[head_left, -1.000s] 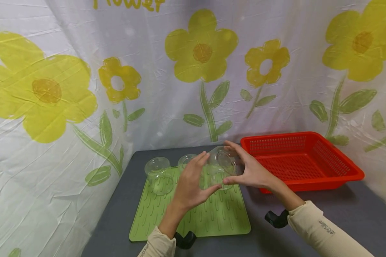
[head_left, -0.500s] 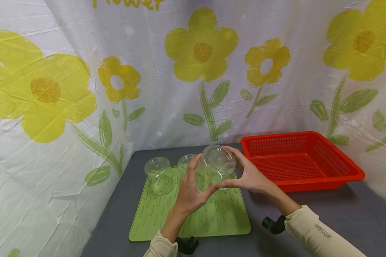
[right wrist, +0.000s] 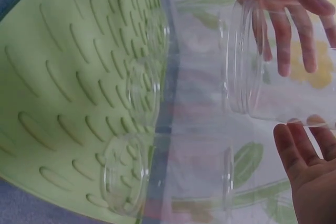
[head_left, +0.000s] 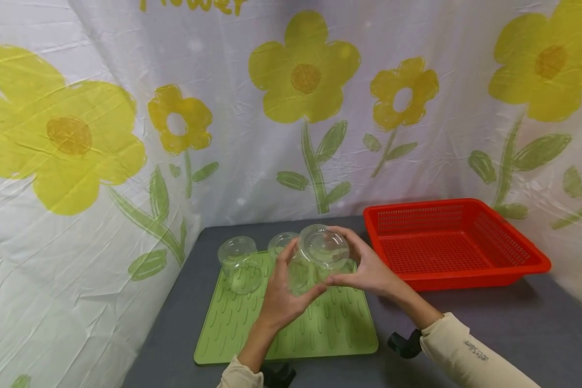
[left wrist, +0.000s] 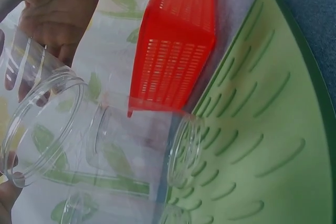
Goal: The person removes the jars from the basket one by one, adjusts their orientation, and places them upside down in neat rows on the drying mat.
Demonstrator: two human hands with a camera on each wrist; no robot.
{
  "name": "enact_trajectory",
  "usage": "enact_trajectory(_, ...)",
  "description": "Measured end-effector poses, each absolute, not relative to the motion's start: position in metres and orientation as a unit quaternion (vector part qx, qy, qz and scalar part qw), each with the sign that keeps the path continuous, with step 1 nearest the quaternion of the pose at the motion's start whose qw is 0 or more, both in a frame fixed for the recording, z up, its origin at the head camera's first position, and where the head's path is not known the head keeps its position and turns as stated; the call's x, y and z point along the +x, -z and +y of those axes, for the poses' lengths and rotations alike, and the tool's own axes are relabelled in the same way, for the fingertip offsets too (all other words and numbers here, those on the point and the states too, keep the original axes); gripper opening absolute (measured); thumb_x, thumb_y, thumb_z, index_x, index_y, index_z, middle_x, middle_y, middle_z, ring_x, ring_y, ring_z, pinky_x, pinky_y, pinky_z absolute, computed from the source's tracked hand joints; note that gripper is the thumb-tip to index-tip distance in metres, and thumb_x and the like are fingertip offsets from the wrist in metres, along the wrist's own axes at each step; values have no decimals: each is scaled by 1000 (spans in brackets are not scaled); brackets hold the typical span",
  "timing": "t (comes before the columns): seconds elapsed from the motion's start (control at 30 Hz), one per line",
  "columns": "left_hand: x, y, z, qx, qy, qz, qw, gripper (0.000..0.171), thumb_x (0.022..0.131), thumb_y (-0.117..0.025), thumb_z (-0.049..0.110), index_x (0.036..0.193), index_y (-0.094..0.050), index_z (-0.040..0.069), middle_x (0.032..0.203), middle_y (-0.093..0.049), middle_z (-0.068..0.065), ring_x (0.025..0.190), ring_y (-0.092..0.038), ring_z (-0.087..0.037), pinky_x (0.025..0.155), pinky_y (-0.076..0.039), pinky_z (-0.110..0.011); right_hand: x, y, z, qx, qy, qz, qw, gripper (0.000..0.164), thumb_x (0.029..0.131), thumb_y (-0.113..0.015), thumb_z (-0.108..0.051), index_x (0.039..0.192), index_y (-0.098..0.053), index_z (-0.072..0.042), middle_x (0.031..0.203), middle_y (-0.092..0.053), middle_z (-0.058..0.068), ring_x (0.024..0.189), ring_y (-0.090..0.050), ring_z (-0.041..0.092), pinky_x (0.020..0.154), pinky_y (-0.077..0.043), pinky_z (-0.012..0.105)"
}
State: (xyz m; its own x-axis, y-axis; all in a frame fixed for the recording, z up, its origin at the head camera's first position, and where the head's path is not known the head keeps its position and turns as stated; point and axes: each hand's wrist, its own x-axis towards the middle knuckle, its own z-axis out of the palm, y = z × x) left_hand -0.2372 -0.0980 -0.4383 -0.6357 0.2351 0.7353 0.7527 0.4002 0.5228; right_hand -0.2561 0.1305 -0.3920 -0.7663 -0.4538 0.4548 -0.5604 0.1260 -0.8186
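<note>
Between both hands a clear jar (head_left: 324, 248) is held above the green mat (head_left: 281, 345), tilted, with a round end facing the head camera. My left hand (head_left: 280, 302) grips its left side, thumb in front and fingers behind. On the right side my right hand (head_left: 368, 269) holds it with curled fingers and thumb. The left wrist view shows the jar's ringed, threaded rim (left wrist: 65, 80). More clear jars stand at the mat's back: one at the left (head_left: 240, 267), one in the middle (head_left: 282, 240), partly hidden by my left hand. Behind the held jar another shows faintly.
A red perforated basket (head_left: 470, 279) stands right of the mat on the dark grey table (head_left: 170, 334). Behind the table hangs a white cloth (head_left: 233, 178) printed with yellow flowers.
The held jar has turned so that its round end faces the head camera. Both hands have shifted slightly left with it, and the jar sits a little lower than half a second ago.
</note>
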Motion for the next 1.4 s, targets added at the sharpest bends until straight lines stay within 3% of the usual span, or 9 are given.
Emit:
enact_trajectory(0.1, -235, 439, -104, -303, 449, -789, 290, 103, 82, -87, 34, 162, -25, 19, 163, -38, -7, 146, -44, -35, 109, -45, -61, -255, 392, 125, 334, -564, -754, 47, 91, 79, -89, -16, 154, -39, -27, 147, -52, 5, 125, -59, 28, 105, -48, 52)
enact_trajectory(0.2, -235, 441, -111, -300, 446, -788, 301, 95, 88, -78, 47, 161, -26, 17, 162, -39, -7, 147, -43, -32, 110, -44, -62, -255, 391, 121, 329, -566, -754, 49, 91, 78, -90, -17, 153, -39, -28, 147, -52, 6, 124, -60, 27, 106, -47, 53)
enact_trajectory(0.37, -243, 445, -136, -286, 428, -757, 402, 77, 99, -54, 61, 150, -45, 4, 146, -53, -17, 136, -51, -29, 109, -45, -47, -255, 393, 114, 312, -571, -758, 43, 92, 77, -91, -18, 153, -40, -28, 145, -51, 9, 119, -62, 29, 99, -53, 40)
enact_trajectory(0.5, -253, 445, -163, -253, 411, -710, 513, 61, 104, -50, 53, 131, -63, -1, 119, -62, -21, 111, -55, -33, 96, -41, -37, -254, 397, 111, 296, -559, -774, 35, 94, 77, -92, -22, 154, -39, -32, 146, -49, 8, 117, -62, 26, 97, -53, 38)
enact_trajectory(0.63, -259, 448, -193, -200, 408, -701, 550, 39, 106, -53, 31, 120, -68, -3, 107, -62, -24, 98, -52, -35, 92, -35, -41, -254, 402, 106, 291, -545, -786, 37, 95, 77, -92, -25, 155, -39, -31, 155, -44, 6, 121, -59, 25, 99, -50, 46)
enact_trajectory(0.8, -251, 463, -232, -95, 398, -790, 456, 27, 105, -53, 12, 124, -64, -4, 115, -58, -25, 107, -49, -38, 92, -37, -50, -250, 412, 94, 281, -550, -786, 34, 97, 75, -93, -26, 155, -39, -27, 155, -45, 6, 119, -59, 25, 98, -51, 49)
enact_trajectory(1.0, -234, 482, -263, 9, 355, -891, 284, 36, 108, -46, 18, 137, -57, -2, 138, -53, -27, 128, -45, -48, 100, -38, -66, -245, 427, 75, 276, -557, -783, 24, 99, 73, -94, -27, 155, -40, -20, 148, -52, 6, 117, -60, 24, 99, -51, 49)
enact_trajectory(1.17, -231, 495, -275, 41, 290, -939, 181, 39, 107, -45, 15, 139, -55, -4, 143, -52, -31, 133, -45, -55, 105, -38, -70, -244, 436, 62, 268, -580, -769, 11, 100, 73, -94, -27, 156, -39, -20, 148, -52, 3, 116, -61, 24, 101, -50, 51)
enact_trajectory(1.4, -233, 504, -280, 70, 230, -970, 38, 47, 105, -42, 17, 148, -47, -1, 152, -41, -32, 141, -25, -63, 111, -19, -81, -240, 444, 42, 260, -586, -767, 2, 98, 73, -94, -29, 155, -40, -27, 149, -53, 5, 121, -59, 26, 101, -50, 48)
